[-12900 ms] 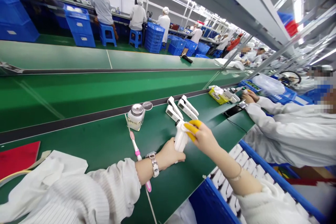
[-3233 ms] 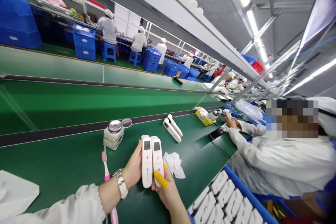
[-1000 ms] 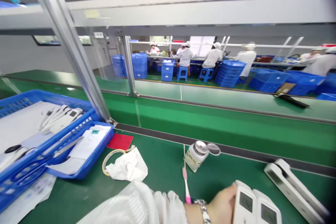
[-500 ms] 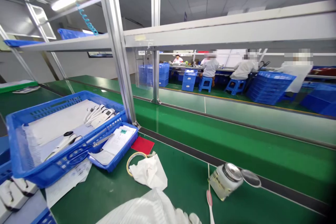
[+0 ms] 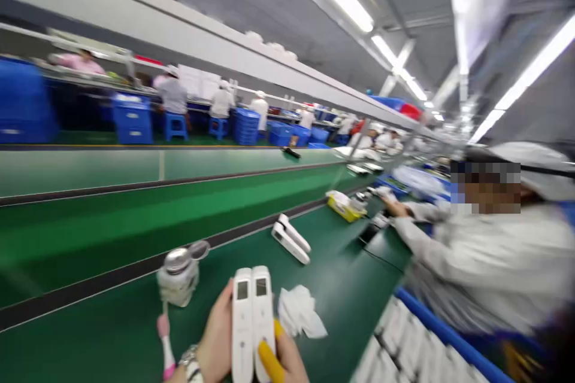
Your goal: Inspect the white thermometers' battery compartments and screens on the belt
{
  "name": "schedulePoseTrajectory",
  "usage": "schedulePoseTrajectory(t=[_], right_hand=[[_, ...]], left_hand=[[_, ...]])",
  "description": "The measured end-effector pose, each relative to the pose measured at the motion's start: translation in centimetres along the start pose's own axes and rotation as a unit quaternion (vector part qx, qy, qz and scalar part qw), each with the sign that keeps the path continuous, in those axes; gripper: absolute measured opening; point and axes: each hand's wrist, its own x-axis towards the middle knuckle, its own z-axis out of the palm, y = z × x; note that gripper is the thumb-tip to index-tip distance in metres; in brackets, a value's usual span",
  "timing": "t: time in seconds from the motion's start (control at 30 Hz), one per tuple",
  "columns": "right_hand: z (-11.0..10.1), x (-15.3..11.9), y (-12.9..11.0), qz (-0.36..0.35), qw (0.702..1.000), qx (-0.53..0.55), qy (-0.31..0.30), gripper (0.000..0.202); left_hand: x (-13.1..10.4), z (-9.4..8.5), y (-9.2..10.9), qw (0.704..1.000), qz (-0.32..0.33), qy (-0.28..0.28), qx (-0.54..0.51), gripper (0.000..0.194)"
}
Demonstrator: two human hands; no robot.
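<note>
Two white thermometers (image 5: 251,323), side by side, screens facing up, held upright low in the middle of the view above the green counter (image 5: 112,335). Left hand (image 5: 218,341): grip closed on the left edge of the pair, wristwatch (image 5: 191,365) at the wrist. Right hand (image 5: 283,353): grip closed on the right edge from below, yellow finger cover (image 5: 268,362) pressed against the front of the right unit.

On the counter, just left of the hands: small glass bottle (image 5: 178,278) with metal cap, and a pink toothbrush (image 5: 165,344) lying beside it, head toward the bottle. Just right of the hands: crumpled white cloth (image 5: 299,314). Farther along the counter: second pair of white thermometers (image 5: 291,238) lying flat, touching each other. Beyond those: yellow box (image 5: 344,206).

At right: co-worker in a white coat (image 5: 485,257), hand (image 5: 390,206) reaching onto the counter near the yellow box. Lower right corner: blue crate (image 5: 444,335) of white parts, blurred. Across the far aisle: seated people in white, blue crates (image 5: 130,119) and stools. Whole view smeared by motion.
</note>
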Motion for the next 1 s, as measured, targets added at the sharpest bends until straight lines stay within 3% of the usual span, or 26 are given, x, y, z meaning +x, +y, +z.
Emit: schedulePoseTrajectory(t=[0.1, 0.17, 0.37, 0.67, 0.87, 1.0], right_hand=[[-0.4, 0.5, -1.1, 0.020, 0.987, 0.116, -0.114, 0.049], [-0.6, 0.7, -2.1, 0.040, 0.970, 0.178, -0.158, 0.046], [-0.9, 0.3, -2.8, 0.048, 0.971, 0.179, -0.154, 0.040], [-0.9, 0.6, -2.6, 0.060, 0.963, 0.196, -0.173, 0.044], [-1.4, 0.7, -3.9, 0.124, 0.951, 0.220, -0.177, 0.046], [-1.0, 0.7, -3.3, 0.098, 0.955, 0.224, -0.170, 0.046]], left_hand=[[-0.1, 0.0, 0.0, 0.997, 0.020, 0.064, 0.034, 0.057], [-0.3, 0.4, -0.1, 0.994, 0.028, 0.098, 0.051, 0.062], [-0.9, 1.5, 0.0, 0.990, 0.023, 0.128, 0.053, 0.063], [-0.5, 0.6, 0.1, 0.990, 0.020, 0.133, 0.047, 0.067], [0.0, 0.1, 0.2, 0.991, 0.008, 0.129, 0.044, 0.069], [0.0, 0.1, 0.1, 0.992, 0.006, 0.123, 0.036, 0.071]])
